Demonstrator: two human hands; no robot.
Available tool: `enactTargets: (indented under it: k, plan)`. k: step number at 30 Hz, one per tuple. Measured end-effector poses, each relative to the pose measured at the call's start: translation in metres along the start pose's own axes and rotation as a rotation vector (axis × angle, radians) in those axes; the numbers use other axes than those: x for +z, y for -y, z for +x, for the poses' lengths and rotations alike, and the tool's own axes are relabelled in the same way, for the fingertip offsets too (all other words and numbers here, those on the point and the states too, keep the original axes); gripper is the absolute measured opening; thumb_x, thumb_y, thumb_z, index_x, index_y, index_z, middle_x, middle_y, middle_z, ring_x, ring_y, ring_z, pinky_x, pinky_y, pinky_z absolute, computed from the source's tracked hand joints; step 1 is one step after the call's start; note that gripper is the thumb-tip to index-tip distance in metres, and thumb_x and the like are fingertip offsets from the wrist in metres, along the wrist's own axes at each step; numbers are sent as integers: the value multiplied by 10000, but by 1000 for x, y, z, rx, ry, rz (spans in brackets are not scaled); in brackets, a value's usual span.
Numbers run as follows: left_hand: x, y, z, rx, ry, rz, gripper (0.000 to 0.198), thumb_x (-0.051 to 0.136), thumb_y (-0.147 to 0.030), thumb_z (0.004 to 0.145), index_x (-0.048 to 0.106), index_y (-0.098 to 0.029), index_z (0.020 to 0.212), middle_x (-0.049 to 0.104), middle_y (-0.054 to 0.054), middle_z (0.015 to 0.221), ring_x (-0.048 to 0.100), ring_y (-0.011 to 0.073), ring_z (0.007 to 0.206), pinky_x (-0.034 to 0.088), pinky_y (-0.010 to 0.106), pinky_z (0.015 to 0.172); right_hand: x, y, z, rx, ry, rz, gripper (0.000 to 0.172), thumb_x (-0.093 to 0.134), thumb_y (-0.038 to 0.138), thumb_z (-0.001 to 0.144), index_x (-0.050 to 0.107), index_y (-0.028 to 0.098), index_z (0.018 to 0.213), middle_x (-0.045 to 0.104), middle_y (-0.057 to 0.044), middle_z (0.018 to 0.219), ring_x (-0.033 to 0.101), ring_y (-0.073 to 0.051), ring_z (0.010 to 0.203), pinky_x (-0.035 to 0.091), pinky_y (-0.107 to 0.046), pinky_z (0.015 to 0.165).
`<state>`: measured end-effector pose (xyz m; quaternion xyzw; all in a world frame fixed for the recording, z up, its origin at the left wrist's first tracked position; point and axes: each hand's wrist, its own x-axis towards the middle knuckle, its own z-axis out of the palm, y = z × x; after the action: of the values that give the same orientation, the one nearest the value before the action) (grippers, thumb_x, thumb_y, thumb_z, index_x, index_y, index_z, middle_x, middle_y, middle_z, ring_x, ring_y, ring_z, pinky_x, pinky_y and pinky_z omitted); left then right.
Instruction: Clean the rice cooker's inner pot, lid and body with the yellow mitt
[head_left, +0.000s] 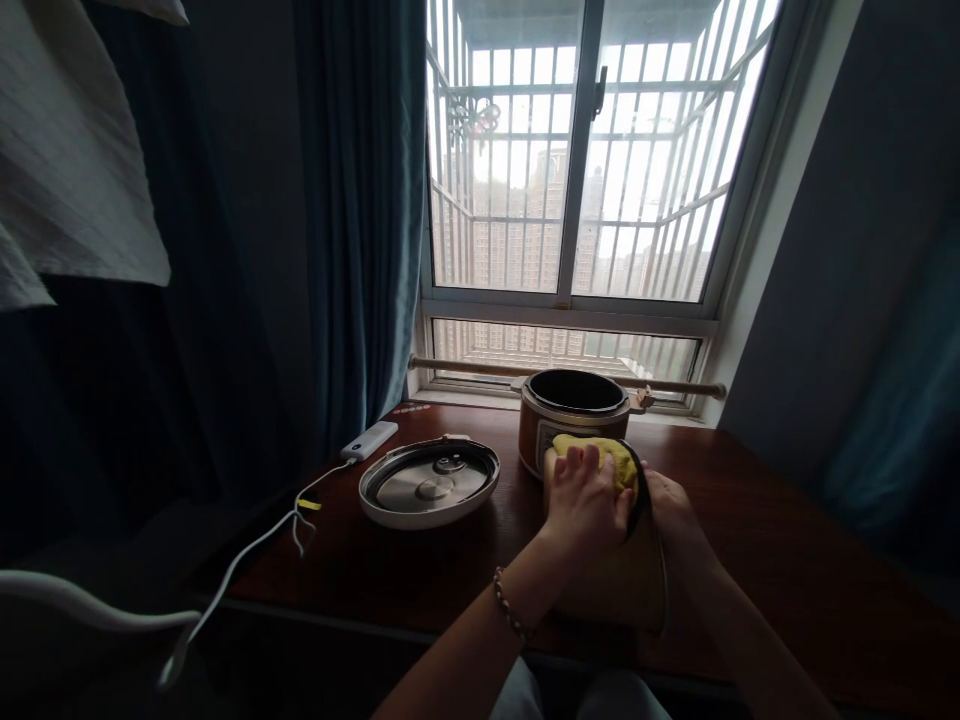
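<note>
Forearms [480, 635], left hand [583, 502] clutching yellow cloth [622, 466] beneath it, right hand [675, 513] gripping tan container [611, 588]

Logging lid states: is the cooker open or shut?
Open: nothing covers the cooker, and a lid lies beside it on the table.

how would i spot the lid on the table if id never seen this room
Below the window is a reddish-brown table. On it, left of the open brown cooker and right of the white device, lies the lid. Its round, shiny metal underside sets it apart from both.
</note>
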<state>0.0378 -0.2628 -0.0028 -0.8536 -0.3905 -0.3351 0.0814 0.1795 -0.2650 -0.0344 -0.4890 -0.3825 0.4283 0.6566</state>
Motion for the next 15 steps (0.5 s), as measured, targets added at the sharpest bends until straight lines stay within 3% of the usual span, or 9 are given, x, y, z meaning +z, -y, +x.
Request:
enactTargets:
  k: [3,6,10,15]
  plan:
    - [6,3,-2,102,7,-3,502,353,-379,883,450,-85,1279,437,145,1355,309,303,1284,222,487,1074,-1,2,3,-20,-29,13,363,652,491,659,669,150,784,693,-32,677,595,-169,564,466,-262,523]
    - [8,3,-7,180,31,32,524,284,-363,912,393,-63,1327,427,150,1384,289,280,1322,124,484,1110,-1,3,3,-32,-19,14,346,680,480,629,668,147,722,690,-36,652,595,-167,550,468,-263,531]
    - [10,-6,-27,253,6,152,541,290,-329,913,326,-52,1376,357,142,1439,254,275,1349,165,418,1102,0,9,0,-8,12,27,344,691,481,609,658,146,681,669,-29,591,581,-162,519,462,-264,520]
    - [30,-15,-78,349,-124,355,498,317,-311,914,391,-90,1354,287,110,1482,232,258,1362,201,398,1077,4,15,-1,-21,-50,-42,306,660,450,645,660,145,671,658,-31,575,581,-174,524,431,-256,474]
